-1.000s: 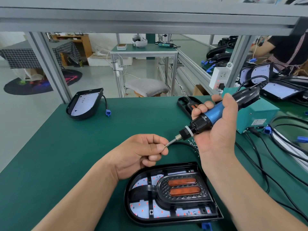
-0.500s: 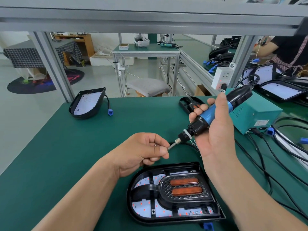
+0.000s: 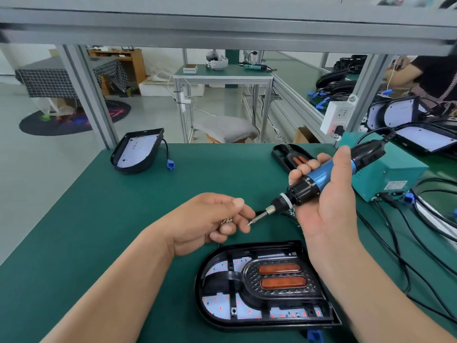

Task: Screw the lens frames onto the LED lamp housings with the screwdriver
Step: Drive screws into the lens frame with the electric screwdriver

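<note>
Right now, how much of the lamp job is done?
Done: a frame sits in the near housing. In hand: the left hand pinches screws, and the right hand holds the screwdriver with its tip by those fingers, likely loading one. Left: driving the screws in, then the far housing, which has no frame yet.

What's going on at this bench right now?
A person is working at a green bench. The right hand grips a blue electric screwdriver in the air, its bit pointing at the left hand, which pinches a few small screws. Below them, a lamp housing lies on the bench with its black lens frame set in it. The bit is not on the frame yet.
</note>
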`<state>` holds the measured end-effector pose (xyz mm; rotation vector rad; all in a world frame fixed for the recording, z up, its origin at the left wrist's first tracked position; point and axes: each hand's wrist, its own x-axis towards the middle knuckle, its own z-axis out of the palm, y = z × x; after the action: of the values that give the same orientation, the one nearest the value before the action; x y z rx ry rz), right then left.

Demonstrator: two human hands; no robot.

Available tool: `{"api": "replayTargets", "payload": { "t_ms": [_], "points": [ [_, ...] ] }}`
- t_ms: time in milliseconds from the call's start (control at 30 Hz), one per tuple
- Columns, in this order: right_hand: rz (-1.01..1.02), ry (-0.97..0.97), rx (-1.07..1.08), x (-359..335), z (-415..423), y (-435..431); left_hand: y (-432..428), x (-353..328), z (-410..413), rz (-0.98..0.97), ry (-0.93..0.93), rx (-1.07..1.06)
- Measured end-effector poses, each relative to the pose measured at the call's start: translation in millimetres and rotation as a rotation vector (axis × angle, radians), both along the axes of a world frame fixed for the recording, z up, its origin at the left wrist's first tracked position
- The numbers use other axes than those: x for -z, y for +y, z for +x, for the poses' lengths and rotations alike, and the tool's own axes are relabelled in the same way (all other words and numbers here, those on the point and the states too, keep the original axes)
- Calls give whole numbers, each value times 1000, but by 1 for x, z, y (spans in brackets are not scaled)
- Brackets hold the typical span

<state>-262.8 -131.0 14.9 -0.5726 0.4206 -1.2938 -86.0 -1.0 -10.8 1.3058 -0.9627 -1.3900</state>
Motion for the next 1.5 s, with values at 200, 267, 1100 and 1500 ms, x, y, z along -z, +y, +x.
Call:
{"api": "replayTargets", "payload": {
  "t_ms": [200,267,1100,1500],
  "points": [
    [-89,31,-57,-5,3,8,21,-14,26,200,-407,177],
    [-142,46,-97,-7,6,12,27,-16,28,226,-495,254],
    [-550,186,-420,-6,20,51,31,-13,22,164,-523,272],
    [-578,175,-551,-4,19,55,30,-12,21,171,-512,266]
  ]
}}
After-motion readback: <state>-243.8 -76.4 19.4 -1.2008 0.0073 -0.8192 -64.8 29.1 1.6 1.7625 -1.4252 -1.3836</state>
